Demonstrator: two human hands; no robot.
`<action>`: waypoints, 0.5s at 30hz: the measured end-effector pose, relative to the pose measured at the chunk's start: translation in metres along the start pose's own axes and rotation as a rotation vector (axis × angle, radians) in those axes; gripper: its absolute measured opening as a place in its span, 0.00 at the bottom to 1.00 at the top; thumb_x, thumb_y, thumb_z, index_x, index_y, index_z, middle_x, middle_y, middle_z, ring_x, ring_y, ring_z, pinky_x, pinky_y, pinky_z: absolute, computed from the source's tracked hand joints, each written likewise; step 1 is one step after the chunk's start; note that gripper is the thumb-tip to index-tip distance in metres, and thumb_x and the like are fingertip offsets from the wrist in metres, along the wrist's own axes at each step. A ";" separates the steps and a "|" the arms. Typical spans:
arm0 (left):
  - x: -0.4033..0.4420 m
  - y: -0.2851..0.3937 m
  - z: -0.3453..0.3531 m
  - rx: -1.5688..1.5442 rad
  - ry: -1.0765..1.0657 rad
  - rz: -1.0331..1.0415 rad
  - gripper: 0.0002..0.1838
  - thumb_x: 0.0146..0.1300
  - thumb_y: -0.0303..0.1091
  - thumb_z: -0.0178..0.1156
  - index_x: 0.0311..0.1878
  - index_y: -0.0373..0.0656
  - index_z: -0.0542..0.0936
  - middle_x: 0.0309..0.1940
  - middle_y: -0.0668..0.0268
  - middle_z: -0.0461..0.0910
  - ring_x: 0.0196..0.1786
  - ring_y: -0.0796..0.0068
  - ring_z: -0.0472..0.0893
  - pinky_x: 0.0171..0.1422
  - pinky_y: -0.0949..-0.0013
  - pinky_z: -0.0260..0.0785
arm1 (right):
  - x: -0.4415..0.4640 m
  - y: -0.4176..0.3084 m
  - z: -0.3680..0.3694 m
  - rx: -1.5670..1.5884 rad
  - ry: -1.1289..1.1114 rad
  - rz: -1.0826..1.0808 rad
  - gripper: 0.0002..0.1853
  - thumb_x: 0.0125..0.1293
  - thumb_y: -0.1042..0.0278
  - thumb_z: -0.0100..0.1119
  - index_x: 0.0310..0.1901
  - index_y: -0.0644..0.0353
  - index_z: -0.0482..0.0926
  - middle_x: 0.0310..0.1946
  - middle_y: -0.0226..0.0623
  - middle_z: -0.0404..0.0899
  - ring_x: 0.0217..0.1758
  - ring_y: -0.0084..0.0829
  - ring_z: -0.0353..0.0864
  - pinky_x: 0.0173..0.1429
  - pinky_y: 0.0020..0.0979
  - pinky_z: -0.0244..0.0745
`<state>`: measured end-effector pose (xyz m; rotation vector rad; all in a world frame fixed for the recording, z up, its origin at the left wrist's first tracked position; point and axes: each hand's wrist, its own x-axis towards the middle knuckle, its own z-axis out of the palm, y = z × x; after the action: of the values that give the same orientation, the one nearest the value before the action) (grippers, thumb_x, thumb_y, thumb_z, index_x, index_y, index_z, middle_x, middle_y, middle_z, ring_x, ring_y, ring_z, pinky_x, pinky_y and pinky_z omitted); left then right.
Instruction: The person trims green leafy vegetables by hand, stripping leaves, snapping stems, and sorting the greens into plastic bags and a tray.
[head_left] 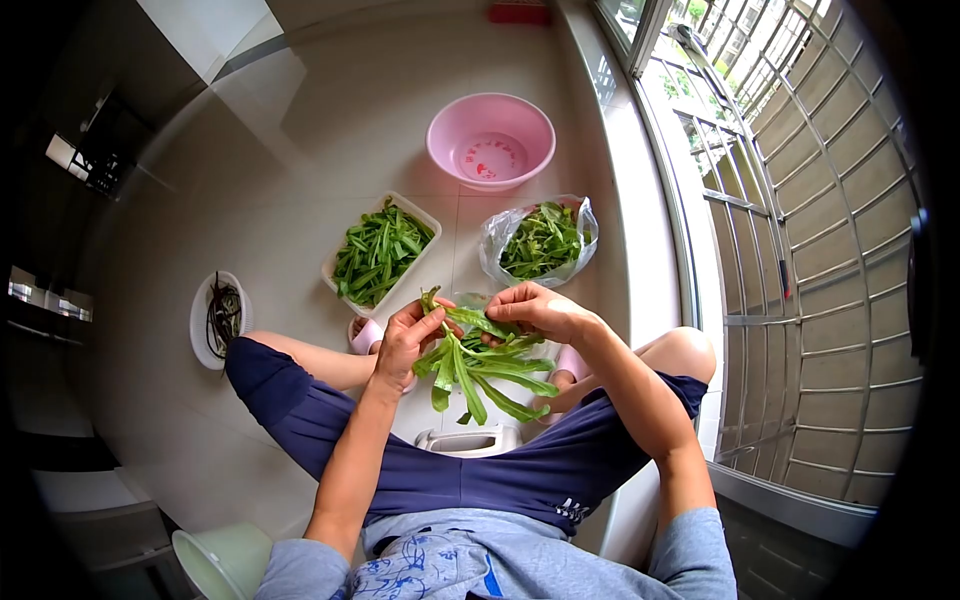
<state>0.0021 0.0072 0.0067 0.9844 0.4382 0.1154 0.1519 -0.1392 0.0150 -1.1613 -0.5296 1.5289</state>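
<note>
My left hand (404, 343) grips the stem end of a bunch of leafy greens (470, 378), whose long leaves fan out downward between my knees. With thumb and fingers pinched, my right hand (530, 308) holds one leaf of the same bunch near its top. Below and behind the bunch lie more greens on a clear plastic bag, partly hidden by my hands. Just beyond my left hand stands a white rectangular basket (432, 222) full of cut green leaves. Past my right hand sits a clear plastic bag (492, 240) with more leafy greens in it.
A pink basin (491, 112) stands farther out on the tiled floor. To the left is a white oval basket (203, 340) holding dark, long, thin pieces. A pale green bucket (222, 560) is at lower left. The window ledge (655, 220) and metal bars (810, 250) border the right.
</note>
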 end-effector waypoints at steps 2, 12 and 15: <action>0.001 -0.002 0.001 -0.004 0.008 0.007 0.09 0.57 0.31 0.49 0.39 0.38 0.71 0.24 0.64 0.75 0.28 0.79 0.75 0.33 0.80 0.67 | 0.000 0.002 0.002 -0.047 0.016 0.000 0.09 0.56 0.65 0.51 0.32 0.61 0.75 0.24 0.28 0.76 0.22 0.14 0.69 0.28 0.16 0.64; 0.011 -0.014 0.009 0.162 0.032 0.092 0.07 0.56 0.30 0.50 0.36 0.39 0.73 0.23 0.65 0.75 0.26 0.79 0.75 0.32 0.79 0.67 | 0.013 0.006 -0.001 -0.513 0.197 -0.105 0.09 0.48 0.66 0.54 0.28 0.63 0.77 0.15 0.27 0.71 0.19 0.16 0.63 0.25 0.20 0.59; 0.013 -0.017 0.008 0.074 0.046 0.044 0.07 0.56 0.31 0.50 0.37 0.40 0.72 0.23 0.64 0.75 0.25 0.80 0.75 0.31 0.79 0.68 | 0.017 0.006 -0.009 -0.222 0.344 -0.059 0.08 0.48 0.67 0.54 0.25 0.64 0.77 0.14 0.26 0.69 0.18 0.16 0.61 0.23 0.19 0.57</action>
<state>0.0149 -0.0044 -0.0074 1.0657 0.4658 0.1632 0.1579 -0.1271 0.0001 -1.5297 -0.5018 1.2057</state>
